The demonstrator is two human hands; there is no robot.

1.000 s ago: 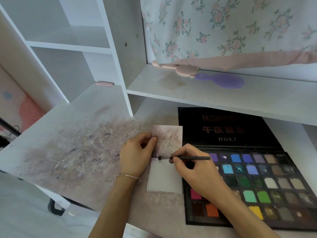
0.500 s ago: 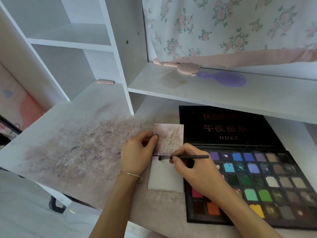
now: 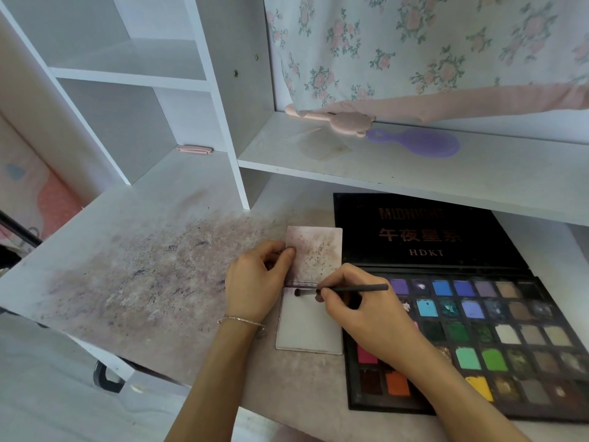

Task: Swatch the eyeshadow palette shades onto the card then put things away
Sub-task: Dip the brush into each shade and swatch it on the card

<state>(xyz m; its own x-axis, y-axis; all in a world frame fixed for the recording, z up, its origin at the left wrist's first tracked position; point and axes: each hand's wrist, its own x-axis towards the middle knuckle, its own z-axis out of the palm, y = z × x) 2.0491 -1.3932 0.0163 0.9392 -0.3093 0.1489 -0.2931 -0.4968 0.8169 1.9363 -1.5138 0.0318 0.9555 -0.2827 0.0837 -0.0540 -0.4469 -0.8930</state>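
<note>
From the head view I see my right hand (image 3: 363,309) lying across the near left corner of the open eyeshadow palette (image 3: 497,327), forearm coming in from the lower right, wrist low over the pans. Its thumb and fingers are curled round a thin dark brush (image 3: 342,289), pinching it close to the bristle end; the handle runs almost level, pointing right, and the tip sits on the card (image 3: 310,327) at the purple-stained line where the smudged upper half meets the pale lower half. My left hand (image 3: 255,283) comes up from below centre, a thin bracelet (image 3: 240,320) at the wrist, and rests at the card's left edge. Its fingers are bent, with thumb and forefinger pressing on that edge near the top; I cannot tell whether they pinch the card or only hold it down. The card lies flat on the stained desk (image 3: 134,282), just left of the palette and touching its side. The palette's black lid lies back under the shelf (image 3: 382,167), where 2 small brushes, 1 pink (image 3: 347,122) and 1 purple (image 3: 424,142), lie.
</note>
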